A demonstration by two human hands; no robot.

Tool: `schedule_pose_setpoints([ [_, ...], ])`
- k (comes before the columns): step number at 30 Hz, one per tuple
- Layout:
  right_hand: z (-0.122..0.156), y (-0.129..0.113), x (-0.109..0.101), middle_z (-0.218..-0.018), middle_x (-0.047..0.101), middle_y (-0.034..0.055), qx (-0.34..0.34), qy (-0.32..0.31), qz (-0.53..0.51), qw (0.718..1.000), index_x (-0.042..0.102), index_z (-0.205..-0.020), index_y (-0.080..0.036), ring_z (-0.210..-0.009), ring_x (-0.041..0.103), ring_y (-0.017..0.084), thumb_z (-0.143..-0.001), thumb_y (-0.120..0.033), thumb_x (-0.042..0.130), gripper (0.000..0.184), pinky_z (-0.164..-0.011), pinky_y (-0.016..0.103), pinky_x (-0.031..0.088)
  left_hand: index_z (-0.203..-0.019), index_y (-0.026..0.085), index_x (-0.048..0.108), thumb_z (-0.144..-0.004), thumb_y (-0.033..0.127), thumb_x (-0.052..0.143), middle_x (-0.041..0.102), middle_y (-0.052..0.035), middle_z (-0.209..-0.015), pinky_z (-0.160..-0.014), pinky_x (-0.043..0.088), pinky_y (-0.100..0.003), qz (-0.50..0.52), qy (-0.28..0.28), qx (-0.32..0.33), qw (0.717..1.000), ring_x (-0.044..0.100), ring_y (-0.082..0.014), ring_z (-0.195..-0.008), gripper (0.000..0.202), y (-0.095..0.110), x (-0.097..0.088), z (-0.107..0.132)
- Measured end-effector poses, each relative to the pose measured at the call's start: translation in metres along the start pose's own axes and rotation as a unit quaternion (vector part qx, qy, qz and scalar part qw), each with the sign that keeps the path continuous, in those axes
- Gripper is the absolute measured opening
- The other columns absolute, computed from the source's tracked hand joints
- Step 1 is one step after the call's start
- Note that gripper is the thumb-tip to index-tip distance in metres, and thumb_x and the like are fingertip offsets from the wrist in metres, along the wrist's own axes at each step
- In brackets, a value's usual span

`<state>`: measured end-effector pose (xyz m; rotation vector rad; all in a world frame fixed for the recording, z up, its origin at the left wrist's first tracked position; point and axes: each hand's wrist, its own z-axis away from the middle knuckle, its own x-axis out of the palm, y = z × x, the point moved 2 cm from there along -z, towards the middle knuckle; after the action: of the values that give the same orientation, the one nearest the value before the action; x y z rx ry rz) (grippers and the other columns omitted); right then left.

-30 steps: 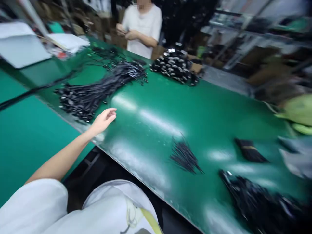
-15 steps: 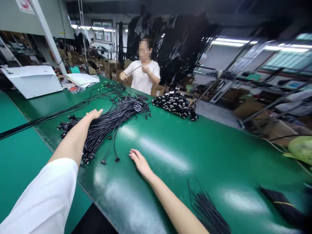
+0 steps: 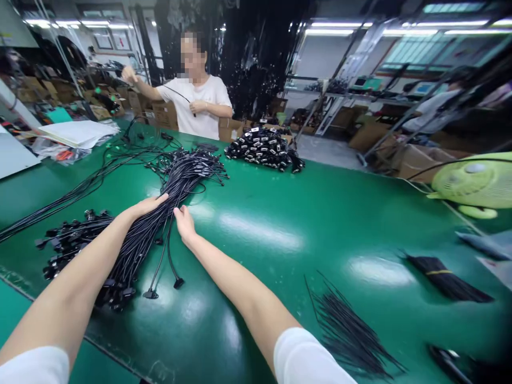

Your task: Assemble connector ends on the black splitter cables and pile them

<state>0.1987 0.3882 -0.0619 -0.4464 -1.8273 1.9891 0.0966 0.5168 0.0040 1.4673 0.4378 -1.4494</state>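
Note:
A long bundle of black cables with plug ends lies on the green table, running from the near left toward the far middle. My left hand rests on top of the bundle, fingers laid flat over the cables. Just to its right, my right hand touches the bundle's edge with fingers extended, pinching at one or two cables that hang down to loose plugs.
A heap of coiled black cables sits at the far side, in front of a person in a white shirt pulling a cable. Black cable ties and a banded tie bundle lie right. A green fan stands far right; papers far left.
The view has tilted up and shifted. Both my hands have moved onto the cable bundle; the right hand came from the bare table to the bundle's edge.

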Motion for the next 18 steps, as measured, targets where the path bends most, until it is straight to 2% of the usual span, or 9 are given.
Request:
schedule_pose_setpoints([
  [3,0.021,-0.004,0.001,-0.145,0.049,0.0115,-0.002,0.009,0.02,1.0,0.036,-0.144,-0.015,-0.129,0.052,0.017,-0.092,-0.038,0.046,0.057,-0.107,0.03,0.041,-0.13,0.015,0.061,-0.078,0.078,0.033,0.067,-0.0098,-0.127,-0.096,0.05,-0.031,0.035,-0.038,0.028,0.998,0.064,-0.0292,-0.114,0.086,0.015,0.006,0.016],
  [6,0.046,-0.007,-0.004,-0.146,0.048,0.0104,-0.009,0.019,0.061,0.998,0.035,-0.144,-0.016,-0.129,0.051,0.016,-0.092,-0.032,0.048,0.057,-0.105,0.028,0.043,-0.129,0.017,0.061,-0.075,0.077,0.041,0.067,-0.0085,-0.127,-0.098,0.049,-0.032,0.064,-0.055,0.047,0.995,0.064,-0.0298,-0.113,0.084,0.031,0.014,0.033],
  [8,0.062,-0.009,-0.012,-0.147,0.046,0.0115,-0.014,0.021,0.098,0.995,0.034,-0.145,-0.016,-0.129,0.05,0.017,-0.09,-0.029,0.051,0.059,-0.104,0.028,0.044,-0.128,0.016,0.062,-0.074,0.077,0.044,0.068,-0.0088,-0.126,-0.098,0.049,-0.032,0.079,-0.064,0.058,0.993,0.064,-0.0304,-0.114,0.083,0.042,0.021,0.045],
  [10,0.076,-0.013,-0.03,-0.142,0.052,0.0106,-0.025,0.007,0.141,0.99,0.041,-0.142,-0.017,-0.126,0.053,0.018,-0.089,-0.026,0.053,0.055,-0.101,0.028,0.046,-0.128,0.016,0.062,-0.072,0.078,0.045,0.068,-0.0094,-0.126,-0.1,0.048,-0.034,0.09,-0.074,0.07,0.991,0.063,-0.0312,-0.115,0.085,0.053,0.028,0.058],
  [12,0.083,-0.017,-0.064,-0.13,0.062,0.0072,-0.041,-0.013,0.189,0.981,0.057,-0.128,-0.019,-0.119,0.058,0.018,-0.09,-0.025,0.052,0.039,-0.1,0.027,0.046,-0.128,0.016,0.061,-0.07,0.079,0.047,0.067,-0.0099,-0.127,-0.102,0.047,-0.036,0.097,-0.082,0.081,0.988,0.062,-0.0321,-0.117,0.087,0.063,0.033,0.07],
  [14,0.08,-0.024,-0.115,-0.119,0.068,0.0042,-0.055,-0.014,0.244,0.968,0.068,-0.11,-0.02,-0.115,0.06,0.018,-0.092,-0.023,0.048,0.026,-0.103,0.028,0.044,-0.13,0.018,0.059,-0.069,0.08,0.049,0.065,-0.0097,-0.129,-0.104,0.046,-0.037,0.104,-0.092,0.091,0.986,0.06,-0.0322,-0.12,0.088,0.071,0.038,0.08],
  [15,0.074,-0.028,-0.146,-0.119,0.068,0.0042,-0.058,0.004,0.274,0.96,0.069,-0.107,-0.02,-0.117,0.058,0.018,-0.093,-0.02,0.047,0.026,-0.106,0.03,0.041,-0.132,0.019,0.058,-0.068,0.079,0.05,0.064,-0.0095,-0.131,-0.104,0.045,-0.037,0.107,-0.098,0.097,0.985,0.06,-0.032,-0.12,0.088,0.075,0.041,0.085],
  [18,0.044,-0.047,-0.243,-0.131,0.059,0.0111,-0.051,0.098,0.359,0.927,0.063,-0.117,-0.016,-0.124,0.052,0.02,-0.098,-0.017,0.038,0.031,-0.109,0.039,0.039,-0.132,0.019,0.058,-0.068,0.079,0.052,0.063,-0.0098,-0.133,-0.105,0.044,-0.036,0.115,-0.117,0.12,0.979,0.059,-0.0319,-0.122,0.088,0.086,0.047,0.092],
])
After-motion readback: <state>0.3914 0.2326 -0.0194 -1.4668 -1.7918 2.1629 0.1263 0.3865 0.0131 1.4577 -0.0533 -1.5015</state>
